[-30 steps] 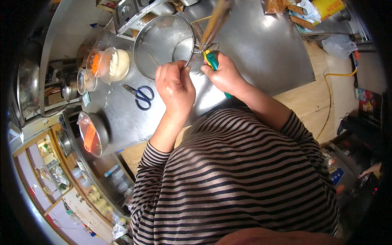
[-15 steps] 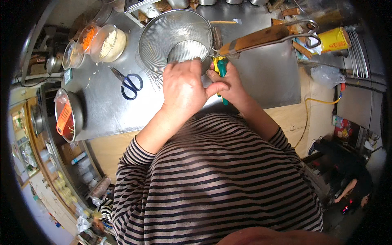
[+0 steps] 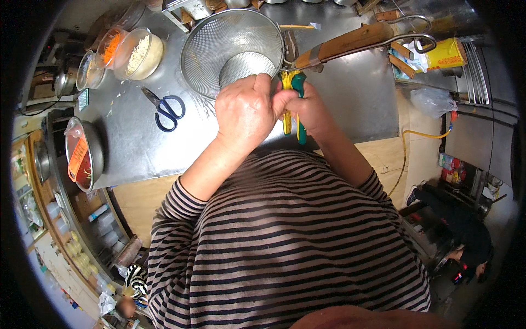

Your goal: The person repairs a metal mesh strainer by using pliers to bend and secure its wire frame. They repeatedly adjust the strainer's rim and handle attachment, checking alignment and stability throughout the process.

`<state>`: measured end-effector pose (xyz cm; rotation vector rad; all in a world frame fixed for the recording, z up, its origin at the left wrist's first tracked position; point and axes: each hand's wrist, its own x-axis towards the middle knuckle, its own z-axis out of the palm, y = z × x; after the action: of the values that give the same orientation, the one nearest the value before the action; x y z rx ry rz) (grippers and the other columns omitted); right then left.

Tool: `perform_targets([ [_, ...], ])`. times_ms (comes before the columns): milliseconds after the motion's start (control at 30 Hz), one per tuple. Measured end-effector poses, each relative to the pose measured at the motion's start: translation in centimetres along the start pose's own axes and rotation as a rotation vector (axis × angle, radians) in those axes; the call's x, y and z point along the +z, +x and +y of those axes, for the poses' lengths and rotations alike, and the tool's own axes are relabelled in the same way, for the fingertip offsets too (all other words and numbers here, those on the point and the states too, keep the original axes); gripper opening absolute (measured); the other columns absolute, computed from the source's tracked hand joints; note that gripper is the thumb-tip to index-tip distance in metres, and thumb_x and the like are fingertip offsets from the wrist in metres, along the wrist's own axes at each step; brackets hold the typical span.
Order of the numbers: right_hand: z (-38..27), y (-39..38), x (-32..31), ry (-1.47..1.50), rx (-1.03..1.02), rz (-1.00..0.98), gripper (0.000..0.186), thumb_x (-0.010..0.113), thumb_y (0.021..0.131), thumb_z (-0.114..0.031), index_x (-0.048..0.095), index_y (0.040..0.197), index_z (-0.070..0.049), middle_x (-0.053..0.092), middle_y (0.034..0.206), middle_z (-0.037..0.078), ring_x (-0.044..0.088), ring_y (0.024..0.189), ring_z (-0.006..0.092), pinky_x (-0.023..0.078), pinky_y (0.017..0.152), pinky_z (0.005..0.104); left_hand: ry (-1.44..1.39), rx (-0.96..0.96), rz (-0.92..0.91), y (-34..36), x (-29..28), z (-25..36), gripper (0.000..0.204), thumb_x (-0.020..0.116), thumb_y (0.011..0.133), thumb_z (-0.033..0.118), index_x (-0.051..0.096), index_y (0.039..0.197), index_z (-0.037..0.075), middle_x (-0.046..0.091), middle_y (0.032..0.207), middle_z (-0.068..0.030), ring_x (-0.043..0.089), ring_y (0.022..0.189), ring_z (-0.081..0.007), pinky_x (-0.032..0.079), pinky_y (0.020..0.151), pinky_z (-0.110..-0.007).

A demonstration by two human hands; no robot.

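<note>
A large metal mesh strainer (image 3: 204,57) rests on the steel worktable, its wooden handle (image 3: 350,44) reaching to the right. My left hand (image 3: 244,109) is closed over the near side of the strainer; its curled fingertips are hidden, and its thumb stretches across to the pliers. In my right hand (image 3: 319,112) are pliers (image 3: 298,82) with yellow and green handles, held upright where the wooden handle joins the rim. The handles stand apart, and the jaws are hard to make out. Loose thin wires (image 3: 205,104) stick out beside my left hand. Scissors (image 3: 169,112) with dark blue handles lie to the left.
Clear bowls with shredded white food (image 3: 138,57) and orange shreds (image 3: 111,48) stand at the far left. A steel bowl (image 3: 97,151) holding an orange grater (image 3: 78,158) sits at the left edge. A yellow packet (image 3: 446,53) lies far right. Another person (image 3: 466,233) is at lower right.
The pliers' yellow handle now shows more, spread from the green one. My left thumb has moved onto the pliers. The whole view has shifted slightly.
</note>
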<state>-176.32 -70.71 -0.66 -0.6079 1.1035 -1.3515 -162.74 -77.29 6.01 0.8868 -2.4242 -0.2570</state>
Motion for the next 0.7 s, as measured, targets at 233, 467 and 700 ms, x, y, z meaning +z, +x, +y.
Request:
perform_targets([
  [233, -0.3, 0.5, -0.3, -0.904, -0.245, 0.379, 0.032, 0.066, 0.079, -0.011, 0.053, 0.104, 0.003, 0.062, 0.094, 0.028, 0.062, 0.089, 0.0453, 0.049, 0.076, 0.0451, 0.031, 0.004, 0.056, 0.1, 0.4, 0.2, 0.018, 0.065, 0.083, 0.017, 0.056, 0.073, 0.005, 0.055, 0.059, -0.0101, 0.057, 0.055, -0.0306, 0.044, 0.054, -0.039],
  [467, -0.7, 0.8, -0.5, -0.796, -0.147, 0.31, 0.025, 0.065, 0.08, -0.009, 0.053, 0.099, 0.002, 0.063, 0.083, 0.019, 0.065, 0.076, 0.0315, 0.051, 0.068, 0.0393, 0.028, -0.018, 0.052, 0.3, 0.5, 0.2, 0.018, 0.065, 0.083, 0.017, 0.056, 0.071, 0.006, 0.055, 0.057, -0.0105, 0.056, 0.055, -0.0313, 0.044, 0.056, -0.039],
  [700, -1.0, 0.1, -0.1, 0.277, 0.147, -0.137, 0.013, 0.061, 0.08, -0.003, 0.056, 0.091, -0.004, 0.057, 0.071, 0.004, 0.056, 0.061, 0.0146, 0.046, 0.059, 0.0287, 0.044, -0.049, 0.061, 0.5, 0.4, 0.3, 0.02, 0.065, 0.083, 0.016, 0.056, 0.068, 0.006, 0.054, 0.056, -0.0103, 0.056, 0.053, -0.0317, 0.043, 0.056, -0.039],
])
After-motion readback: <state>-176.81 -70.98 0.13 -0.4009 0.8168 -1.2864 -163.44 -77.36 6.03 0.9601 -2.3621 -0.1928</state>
